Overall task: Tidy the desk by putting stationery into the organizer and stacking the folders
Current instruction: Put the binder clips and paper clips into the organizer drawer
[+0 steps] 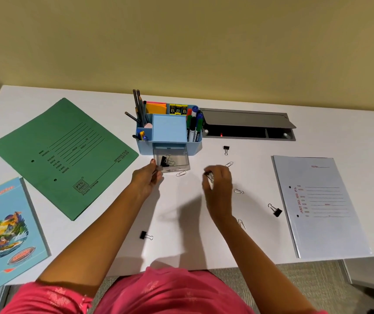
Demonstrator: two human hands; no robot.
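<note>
Stationery is mostly in the blue organizer (169, 130) at the tabletop's (181, 211) back, yet clips lie loose and three folders unstacked; the right hand (218, 181) pinches a clip, the left hand (146, 180) steadies the open drawer (171, 160).

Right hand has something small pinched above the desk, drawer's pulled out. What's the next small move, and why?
Probably carry the right hand leftward over the clear drawer and release there. The drawer stands open from the blue organizer, steadied by the left hand, and already holds a binder clip. The pinched item looks like a clip, though it is blurred.
</note>
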